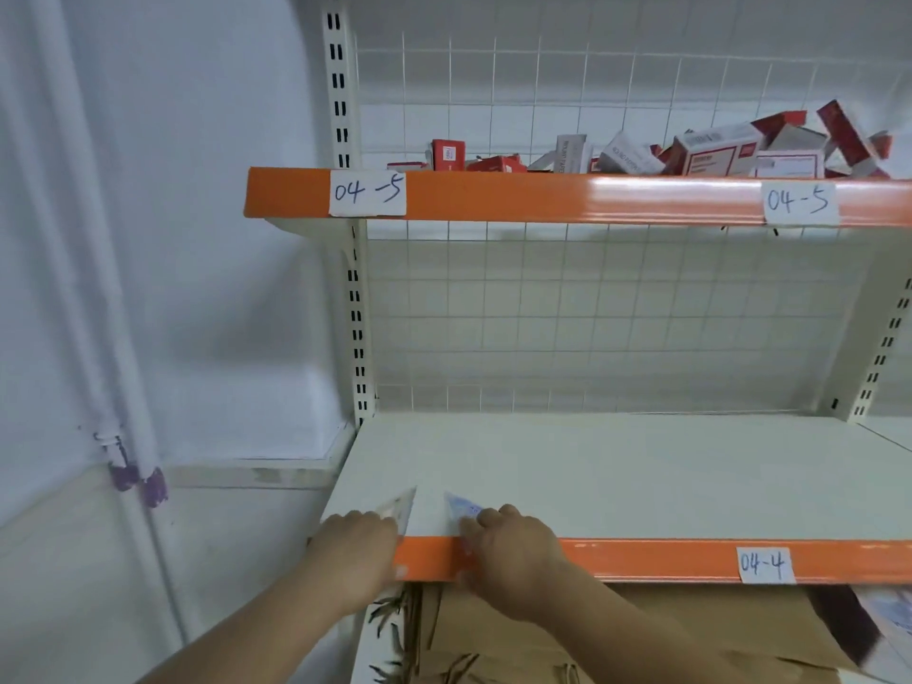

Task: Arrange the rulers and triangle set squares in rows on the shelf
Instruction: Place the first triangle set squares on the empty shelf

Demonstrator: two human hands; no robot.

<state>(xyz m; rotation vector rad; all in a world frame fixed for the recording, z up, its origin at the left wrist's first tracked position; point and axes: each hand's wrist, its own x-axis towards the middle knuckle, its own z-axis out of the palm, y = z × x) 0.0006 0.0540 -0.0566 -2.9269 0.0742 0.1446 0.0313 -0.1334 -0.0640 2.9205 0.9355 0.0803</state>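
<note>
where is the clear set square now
Head view: the clear set square sits at the front left corner of the lower shelf, held by the left hand, left of the bluish piece the right hand holds.

Matt painted metal, glossy trim, clear plastic.
The shelf is smooth, matt off-white metal. Its orange front strip is glossy and carries a matt paper label. The clear set square and blue-tinted set square look like see-through plastic.
</note>
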